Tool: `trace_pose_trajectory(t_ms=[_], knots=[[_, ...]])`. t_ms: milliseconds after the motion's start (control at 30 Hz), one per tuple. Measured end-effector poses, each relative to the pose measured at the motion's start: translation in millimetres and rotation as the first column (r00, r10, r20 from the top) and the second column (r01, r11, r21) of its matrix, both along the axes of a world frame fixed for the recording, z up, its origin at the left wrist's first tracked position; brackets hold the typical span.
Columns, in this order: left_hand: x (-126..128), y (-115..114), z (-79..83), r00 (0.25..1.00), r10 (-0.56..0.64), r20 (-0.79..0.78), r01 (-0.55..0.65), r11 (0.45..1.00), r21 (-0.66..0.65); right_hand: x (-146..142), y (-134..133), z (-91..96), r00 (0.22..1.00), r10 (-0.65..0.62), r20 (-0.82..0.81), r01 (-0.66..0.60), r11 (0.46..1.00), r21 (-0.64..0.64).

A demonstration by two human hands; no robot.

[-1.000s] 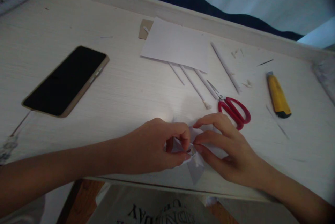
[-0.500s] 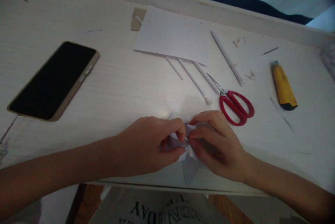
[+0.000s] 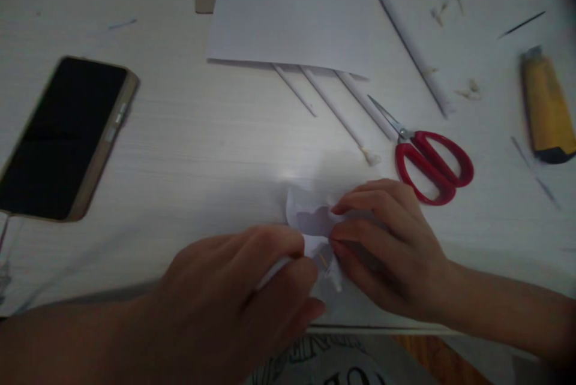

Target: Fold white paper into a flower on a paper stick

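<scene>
My left hand [image 3: 243, 289] is at the near edge of the white table [image 3: 202, 151], fingers curled round a thin white paper stick [image 3: 272, 274]. My right hand [image 3: 387, 247] lies just to its right, fingertips pressed down on a small crumpled piece of white paper [image 3: 310, 220]. The two hands meet over that paper, and part of it is hidden under them.
A black phone [image 3: 63, 133] lies at the left. A white sheet [image 3: 292, 13] covers the tops of several rolled paper sticks [image 3: 333, 109]. Red scissors [image 3: 427, 160] sit right of centre, a yellow utility knife [image 3: 546, 106] at the far right. Small scraps lie about.
The view has tilted down and closer. My left hand has drawn back toward me and now grips a thin white stick. My right hand stays on the small paper.
</scene>
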State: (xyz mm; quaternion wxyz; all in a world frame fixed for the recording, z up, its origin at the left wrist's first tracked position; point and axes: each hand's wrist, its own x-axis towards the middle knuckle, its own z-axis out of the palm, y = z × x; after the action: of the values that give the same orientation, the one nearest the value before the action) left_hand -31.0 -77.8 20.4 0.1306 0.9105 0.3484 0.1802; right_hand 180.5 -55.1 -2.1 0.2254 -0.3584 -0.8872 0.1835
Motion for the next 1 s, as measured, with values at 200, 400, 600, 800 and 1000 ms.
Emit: trace_pose_trajectory(t_ms=[200, 400, 600, 800, 1000], knots=[[7, -2, 6.0, 1.0, -0.007, 0.027, 0.004, 0.995, 0.103, 0, -2, -0.2, 0.999, -0.032, 0.016, 0.031, 0.999, 0.024], [16, -4, 8.5, 0.997, 0.07, 0.041, -0.072, 0.996, 0.048, 0, -3, -0.9, 1.0, -0.023, -0.015, 0.024, 0.999, 0.049], [17, -13, 7.0, 1.0, 0.003, 0.005, -0.003, 1.0, 0.027, 0, -5, 5.1, 0.998, 0.039, -0.045, -0.04, 0.999, -0.009], [15, -19, 1.5, 0.999, -0.046, 0.015, 0.046, 0.999, -0.004, -4, -6, 10.9, 0.992, 0.017, -0.125, -0.032, 0.992, -0.122], [13, -23, -1.9, 0.999, -0.046, 0.001, 0.046, 0.999, 0.005, -5, -6, 11.8, 0.976, -0.057, -0.21, 0.004, 0.97, -0.242]])
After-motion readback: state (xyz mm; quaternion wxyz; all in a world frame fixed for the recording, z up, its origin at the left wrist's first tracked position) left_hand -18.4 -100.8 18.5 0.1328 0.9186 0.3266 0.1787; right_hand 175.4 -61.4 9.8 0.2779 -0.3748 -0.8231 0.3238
